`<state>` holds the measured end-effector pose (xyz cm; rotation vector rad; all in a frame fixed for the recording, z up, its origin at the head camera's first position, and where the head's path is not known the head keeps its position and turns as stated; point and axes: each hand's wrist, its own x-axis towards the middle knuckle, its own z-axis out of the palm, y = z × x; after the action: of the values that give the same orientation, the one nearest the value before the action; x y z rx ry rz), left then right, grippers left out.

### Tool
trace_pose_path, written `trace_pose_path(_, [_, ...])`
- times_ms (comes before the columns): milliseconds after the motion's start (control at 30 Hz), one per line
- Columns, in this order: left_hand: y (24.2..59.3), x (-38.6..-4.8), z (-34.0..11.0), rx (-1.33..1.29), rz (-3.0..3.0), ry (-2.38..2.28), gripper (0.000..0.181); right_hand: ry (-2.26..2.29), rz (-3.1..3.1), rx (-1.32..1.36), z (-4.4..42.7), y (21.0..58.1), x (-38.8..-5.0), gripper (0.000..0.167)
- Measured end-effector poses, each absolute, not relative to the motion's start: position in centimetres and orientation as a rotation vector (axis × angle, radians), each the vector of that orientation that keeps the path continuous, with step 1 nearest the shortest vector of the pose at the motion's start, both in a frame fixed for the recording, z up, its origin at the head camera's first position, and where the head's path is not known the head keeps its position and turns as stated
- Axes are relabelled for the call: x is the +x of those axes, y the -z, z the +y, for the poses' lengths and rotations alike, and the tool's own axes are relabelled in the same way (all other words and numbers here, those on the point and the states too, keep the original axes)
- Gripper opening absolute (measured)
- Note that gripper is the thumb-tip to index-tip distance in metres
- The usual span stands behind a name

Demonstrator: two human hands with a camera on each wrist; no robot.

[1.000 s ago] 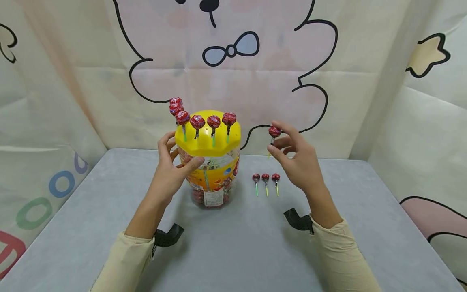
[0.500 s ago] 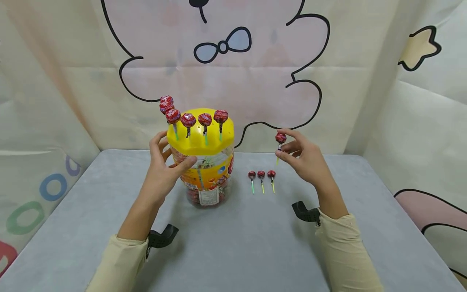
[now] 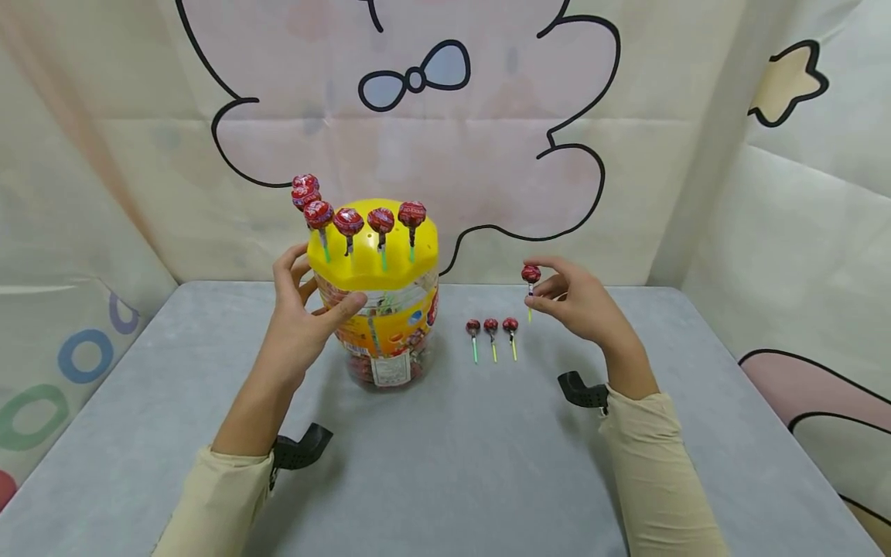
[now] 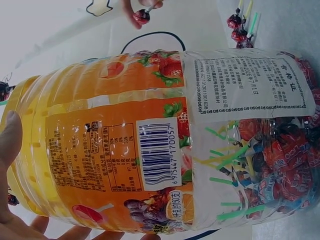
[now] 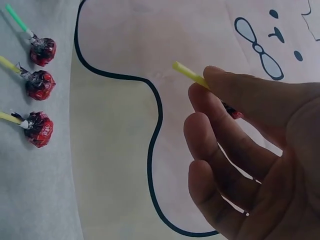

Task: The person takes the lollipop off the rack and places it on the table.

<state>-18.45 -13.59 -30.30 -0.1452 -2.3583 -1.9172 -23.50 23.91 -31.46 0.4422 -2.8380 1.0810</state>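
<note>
My left hand (image 3: 302, 329) grips the side of a clear plastic jar (image 3: 392, 370) with a yellow lid (image 3: 390, 271), thumb in front and fingers around the back. Several red-wrapped lollipops (image 3: 349, 222) stand upright in the lid, along its front and left edge. In the left wrist view, more lollipops (image 4: 290, 170) lie inside the jar behind its orange label (image 4: 100, 150). To the right, my right hand (image 3: 588, 303) pinches one lollipop (image 3: 531, 274) by its yellow stick, head up, above the table. The right wrist view shows the stick (image 5: 187, 74) between thumb and forefinger.
Three lollipops (image 3: 491, 326) lie in a row on the grey table (image 3: 445, 464), right of the jar, one with a green stick and two with yellow. A printed curtain (image 3: 487, 178) hangs behind the table. Black wrist mounts (image 3: 302, 447) stick out from both sleeves.
My right hand has moved away from the jar and lowered slightly with the lollipop, still pinching it. The left hand keeps its hold on the jar. The head view has shifted a little.
</note>
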Motion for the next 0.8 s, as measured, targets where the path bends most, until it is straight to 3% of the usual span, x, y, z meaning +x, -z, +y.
trace_pose_path(800, [30.3, -18.4, -13.7, -0.122, -2.365, 1.914, 0.093, -0.975, -3.069, 0.377, 26.1, 36.1, -25.8, 0.054])
